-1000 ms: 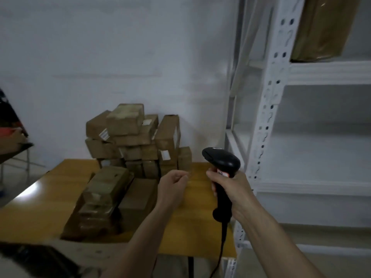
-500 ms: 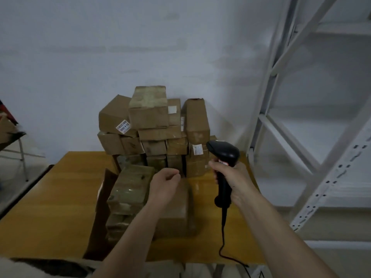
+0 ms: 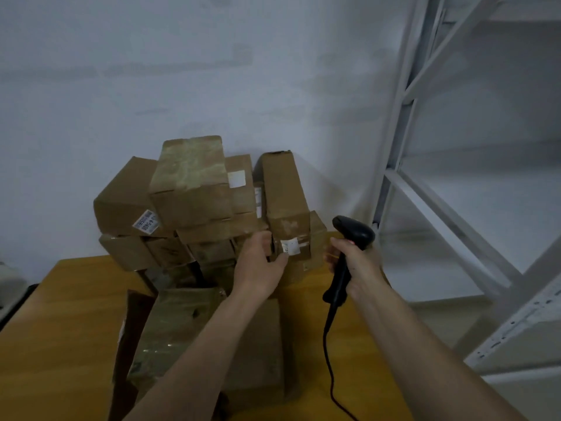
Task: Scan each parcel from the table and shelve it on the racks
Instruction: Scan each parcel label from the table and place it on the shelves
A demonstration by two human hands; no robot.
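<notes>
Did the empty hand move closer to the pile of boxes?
Yes. The left hand reached forward from over the near boxes to the stacked parcels, touching one by its white label.

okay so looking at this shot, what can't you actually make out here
- Parcel labels: print too small and blurred, head view.
- Left hand: whether it grips the parcel yet; fingertips blurred.
- Scanner cord: cut off at the bottom edge.
- Lower parcels: partly hidden behind the forearm.
- Rack: cut off at the right edge.

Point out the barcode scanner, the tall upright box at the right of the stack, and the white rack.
barcode scanner (image 3: 353, 232), head view, on its black head.
tall upright box (image 3: 280, 189), head view, on its front face.
white rack (image 3: 394, 123), head view, on its near upright post.
</notes>
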